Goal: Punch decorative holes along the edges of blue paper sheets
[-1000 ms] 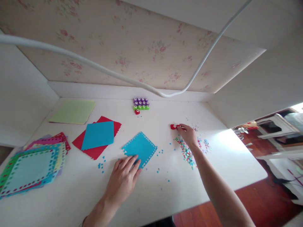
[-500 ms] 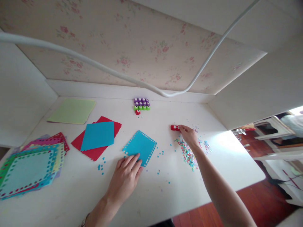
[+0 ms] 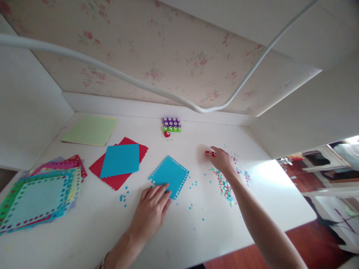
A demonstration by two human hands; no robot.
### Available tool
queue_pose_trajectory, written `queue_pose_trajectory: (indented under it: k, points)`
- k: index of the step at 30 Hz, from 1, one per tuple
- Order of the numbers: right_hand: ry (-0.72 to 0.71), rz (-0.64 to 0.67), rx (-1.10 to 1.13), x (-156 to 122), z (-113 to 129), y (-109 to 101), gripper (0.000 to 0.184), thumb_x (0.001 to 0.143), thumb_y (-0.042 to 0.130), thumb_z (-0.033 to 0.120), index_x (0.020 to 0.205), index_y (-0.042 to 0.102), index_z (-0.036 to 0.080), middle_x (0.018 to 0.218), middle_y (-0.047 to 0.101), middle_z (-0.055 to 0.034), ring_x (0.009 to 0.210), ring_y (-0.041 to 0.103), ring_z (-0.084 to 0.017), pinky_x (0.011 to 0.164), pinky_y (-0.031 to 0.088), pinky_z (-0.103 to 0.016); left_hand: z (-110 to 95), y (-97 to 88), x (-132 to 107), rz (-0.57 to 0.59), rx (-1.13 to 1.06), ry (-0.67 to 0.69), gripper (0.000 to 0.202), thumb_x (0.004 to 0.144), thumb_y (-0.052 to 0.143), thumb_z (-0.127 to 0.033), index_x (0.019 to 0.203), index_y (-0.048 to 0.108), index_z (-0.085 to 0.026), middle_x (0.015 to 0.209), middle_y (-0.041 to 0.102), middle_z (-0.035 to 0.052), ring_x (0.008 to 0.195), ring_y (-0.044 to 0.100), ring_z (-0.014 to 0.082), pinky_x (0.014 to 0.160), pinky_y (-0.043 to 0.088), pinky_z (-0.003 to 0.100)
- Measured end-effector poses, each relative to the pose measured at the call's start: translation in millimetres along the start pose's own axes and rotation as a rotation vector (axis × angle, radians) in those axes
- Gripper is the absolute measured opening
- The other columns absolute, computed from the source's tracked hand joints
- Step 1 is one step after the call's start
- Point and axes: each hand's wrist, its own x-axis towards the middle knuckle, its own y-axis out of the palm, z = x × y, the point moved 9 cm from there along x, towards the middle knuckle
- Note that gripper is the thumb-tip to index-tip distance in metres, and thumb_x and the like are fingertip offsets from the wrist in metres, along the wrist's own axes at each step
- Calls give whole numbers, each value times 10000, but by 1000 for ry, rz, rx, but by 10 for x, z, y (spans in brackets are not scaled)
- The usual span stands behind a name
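Note:
My left hand (image 3: 154, 205) lies with fingers stretched out on the lower corner of a blue paper sheet (image 3: 169, 175), which has small holes punched along its edges. Further right, my right hand (image 3: 221, 158) has its thumb and fingers around red craft punches (image 3: 212, 153) on the table. Part of these punches is hidden by the hand. Near the wall, purple and green craft punches (image 3: 172, 124) stand in tight rows, with one red punch (image 3: 167, 134) in front. A heap of colored paper confetti (image 3: 224, 185) lies beside and below my right wrist.
On the left lie a pile of punched colored sheets (image 3: 42, 198), a blue sheet (image 3: 120, 160) over red sheets (image 3: 117, 183), and pale green paper (image 3: 89, 129). Blue bits (image 3: 123, 197) are scattered about. A white cable (image 3: 134, 80) hangs across the wall above the white table (image 3: 179, 239).
My right hand has moved from the end of the red punches to close around them, and they look turned. My left hand stays on the blue sheet. The view has shifted slightly.

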Motion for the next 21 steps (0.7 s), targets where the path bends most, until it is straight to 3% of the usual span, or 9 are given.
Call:
queue_pose_trajectory:
  k: [8,12,16,21]
  points:
    - [-21,28,-65,-4,24,36,519,869,531,436,1353,548,251,1316,617,-85,1131,612,-313,923,487,-415,14,1,3,13,-13,-5,260,961,513,-226,1182,648,-241,1328,622,31,1168,575,248,944,434,456]
    - [-38,-3,-87,-20,76,-14,628,858,549,539,1393,504,213,1364,571,-126,1167,578,-353,954,468,-480,8,-17,6,8,-20,-7,256,959,510,-218,1167,656,-239,1316,630,36,1165,584,244,940,435,445]
    - [-199,-92,4,-33,534,-8,543,923,483,525,1333,555,177,1323,595,-128,1221,534,-323,1010,440,-467,-11,-20,14,0,-29,-12,267,964,488,-203,1168,654,-249,1325,627,37,1181,587,228,970,411,439]
    - [-417,16,173,72,1480,335,400,977,434,357,1327,557,210,1358,578,-67,1175,582,-218,996,470,-346,-32,23,41,-6,15,7,251,975,469,-212,1156,641,-237,1346,610,59,1216,573,227,1035,354,456]
